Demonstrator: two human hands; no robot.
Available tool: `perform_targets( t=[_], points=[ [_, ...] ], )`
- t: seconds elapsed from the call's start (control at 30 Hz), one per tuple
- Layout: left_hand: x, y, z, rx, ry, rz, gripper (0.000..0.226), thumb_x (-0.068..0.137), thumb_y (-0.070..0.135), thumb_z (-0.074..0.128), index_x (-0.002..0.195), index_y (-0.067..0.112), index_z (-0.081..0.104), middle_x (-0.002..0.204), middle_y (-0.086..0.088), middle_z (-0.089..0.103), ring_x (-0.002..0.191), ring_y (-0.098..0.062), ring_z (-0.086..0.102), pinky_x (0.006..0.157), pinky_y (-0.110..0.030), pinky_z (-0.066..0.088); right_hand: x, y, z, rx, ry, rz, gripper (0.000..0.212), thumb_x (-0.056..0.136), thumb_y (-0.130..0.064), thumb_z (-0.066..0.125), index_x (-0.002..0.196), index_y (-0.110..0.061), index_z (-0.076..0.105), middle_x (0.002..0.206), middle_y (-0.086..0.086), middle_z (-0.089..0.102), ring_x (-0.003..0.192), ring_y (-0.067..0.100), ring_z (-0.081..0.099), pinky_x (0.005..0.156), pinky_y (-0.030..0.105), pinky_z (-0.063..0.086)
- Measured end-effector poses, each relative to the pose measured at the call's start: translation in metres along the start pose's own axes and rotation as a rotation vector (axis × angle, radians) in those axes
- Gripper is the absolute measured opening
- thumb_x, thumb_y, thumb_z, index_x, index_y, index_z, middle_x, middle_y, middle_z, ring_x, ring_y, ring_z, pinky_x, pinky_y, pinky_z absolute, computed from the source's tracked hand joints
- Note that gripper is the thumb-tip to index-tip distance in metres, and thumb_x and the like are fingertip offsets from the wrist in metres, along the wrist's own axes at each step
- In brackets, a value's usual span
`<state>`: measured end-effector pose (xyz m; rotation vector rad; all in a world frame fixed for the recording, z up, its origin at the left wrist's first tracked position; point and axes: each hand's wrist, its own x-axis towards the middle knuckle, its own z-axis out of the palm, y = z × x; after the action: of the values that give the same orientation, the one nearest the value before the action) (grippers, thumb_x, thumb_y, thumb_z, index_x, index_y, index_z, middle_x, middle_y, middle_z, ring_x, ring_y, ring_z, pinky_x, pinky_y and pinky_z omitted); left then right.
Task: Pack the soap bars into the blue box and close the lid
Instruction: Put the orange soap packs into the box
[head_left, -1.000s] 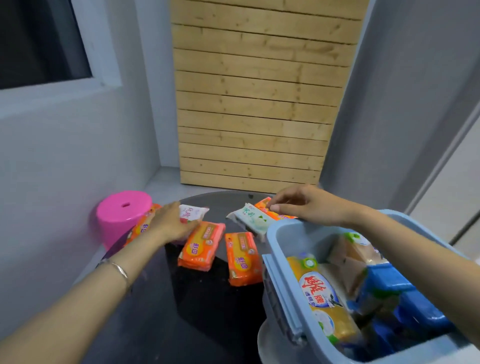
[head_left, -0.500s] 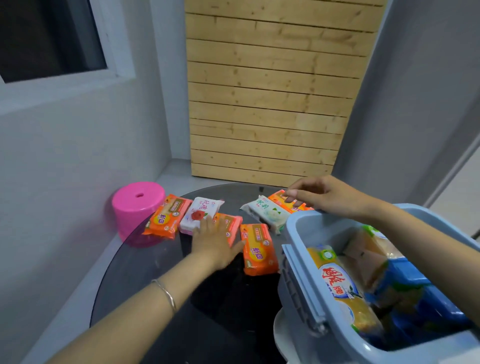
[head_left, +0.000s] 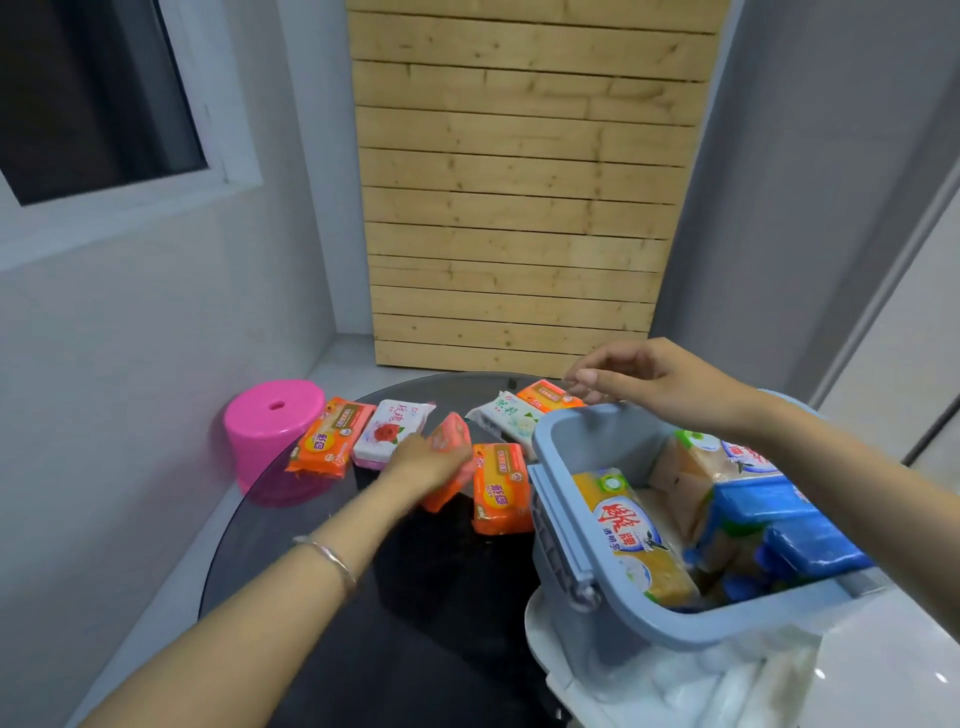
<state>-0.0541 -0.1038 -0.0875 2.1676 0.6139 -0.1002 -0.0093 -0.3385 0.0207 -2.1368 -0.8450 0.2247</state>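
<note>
The blue box (head_left: 576, 525) stands open at the right, holding a yellow soap pack (head_left: 631, 530) and several blue and beige packs. My left hand (head_left: 426, 460) grips an orange soap bar (head_left: 449, 467), tilted up off the dark round table (head_left: 415, 597). Another orange bar (head_left: 501, 488) lies beside the box. An orange bar (head_left: 330, 436) and a white rose-print bar (head_left: 392, 428) lie at the left. A white-green bar (head_left: 506, 415) and an orange bar (head_left: 545, 396) lie behind the box. My right hand (head_left: 654, 382) hovers above the box's far rim, fingers loosely curled, holding nothing.
A pink plastic stool (head_left: 270, 431) stands at the table's left edge against the grey wall. A wooden slat panel (head_left: 519, 208) rises behind the table. White plastic sheeting (head_left: 727, 675) lies under the box. No lid is visible.
My left hand moved from the far-left bars to the middle orange bar and lifted it on edge. My right hand rose off the bars behind the box.
</note>
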Motion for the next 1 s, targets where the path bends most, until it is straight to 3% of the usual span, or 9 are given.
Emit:
perform_targets(
  t=[0.13,0.23,0.3,0.37,0.47,0.53,0.73,0.87,1.0],
  points=[
    [-0.020,0.042,-0.031,-0.517,-0.154,0.044,0.050,0.085,0.051,0.055,0.117,0.012,0.057,0.093,-0.005,0.066,0.082,-0.019,0.063,0.065,-0.031,0.051,-0.014,-0.009,-0.004,-0.001,0.072,0.002,0.024,0.089,-0.030,0.058,0.104,-0.016,0.070,0.104,0.001,0.073,0.098,0.011,0.066,0.090,0.024,0.050],
    [-0.046,0.079,-0.032,-0.602,-0.143,0.272,0.061,0.077,0.051,0.061,0.126,0.015,0.055,0.100,-0.004,0.070,0.081,-0.017,0.066,0.077,-0.034,0.055,-0.020,-0.023,-0.005,0.149,0.102,0.130,0.037,0.092,-0.038,0.050,0.123,-0.019,0.058,0.120,0.004,0.066,0.095,0.012,0.067,0.082,0.023,0.054],
    [-0.069,0.101,-0.021,-0.583,-0.132,0.395,0.079,0.067,0.053,0.067,0.136,0.022,0.047,0.116,-0.002,0.067,0.094,-0.017,0.066,0.089,-0.035,0.053,-0.027,-0.032,-0.010,0.316,0.057,0.235,0.049,0.091,-0.049,0.045,0.133,-0.025,0.047,0.130,0.003,0.059,0.103,0.018,0.067,0.086,0.030,0.056],
    [-0.091,0.115,-0.008,-0.547,-0.170,0.519,0.061,0.079,0.049,0.064,0.133,0.026,0.047,0.112,0.002,0.065,0.090,-0.007,0.065,0.082,-0.026,0.054,-0.034,-0.038,-0.013,0.436,-0.017,0.273,0.053,0.089,-0.055,0.043,0.130,-0.024,0.050,0.123,0.004,0.066,0.104,0.023,0.068,0.088,0.036,0.056],
    [-0.106,0.121,0.015,-0.525,-0.292,0.568,0.020,0.094,0.048,0.036,0.108,0.041,0.048,0.097,0.009,0.064,0.078,-0.001,0.065,0.065,-0.019,0.058,-0.050,-0.034,-0.019,0.481,0.055,0.350,0.042,0.091,-0.041,0.050,0.127,-0.020,0.049,0.108,0.008,0.071,0.092,0.024,0.071,0.078,0.037,0.060],
    [-0.105,0.116,0.021,-0.458,-0.281,0.618,0.030,0.097,0.048,0.025,0.112,0.038,0.049,0.106,0.009,0.065,0.091,-0.006,0.064,0.076,-0.023,0.056,-0.062,-0.022,-0.026,0.452,0.144,0.443,0.040,0.093,-0.026,0.050,0.132,-0.019,0.042,0.106,0.010,0.067,0.084,0.024,0.069,0.074,0.038,0.059],
    [-0.084,0.092,0.027,0.281,-0.147,0.918,0.055,0.099,0.041,0.011,0.104,0.019,0.062,0.115,0.008,0.063,0.119,-0.004,0.048,0.095,0.006,0.005,-0.082,-0.002,-0.038,0.141,0.140,0.496,0.054,0.088,-0.028,0.058,0.136,-0.036,0.036,0.099,-0.004,0.060,0.083,0.017,0.066,0.070,0.031,0.057],
    [-0.075,0.087,0.030,0.323,-0.116,0.969,0.066,0.087,0.052,0.004,0.104,0.022,0.059,0.110,0.014,0.064,0.117,-0.002,0.046,0.105,-0.005,0.013,-0.082,-0.007,-0.035,-0.071,0.004,0.505,0.056,0.084,-0.035,0.062,0.134,-0.039,0.038,0.113,-0.002,0.059,0.085,0.015,0.063,0.071,0.025,0.054],
    [-0.081,0.087,0.032,0.249,-0.066,0.973,0.050,0.095,0.038,0.016,0.114,0.019,0.059,0.116,0.015,0.061,0.112,0.003,0.044,0.091,0.008,0.014,-0.069,-0.003,-0.016,-0.245,-0.026,0.497,0.065,0.083,-0.038,0.059,0.141,-0.030,0.030,0.124,0.006,0.058,0.095,0.021,0.060,0.083,0.030,0.052]
  ],
)
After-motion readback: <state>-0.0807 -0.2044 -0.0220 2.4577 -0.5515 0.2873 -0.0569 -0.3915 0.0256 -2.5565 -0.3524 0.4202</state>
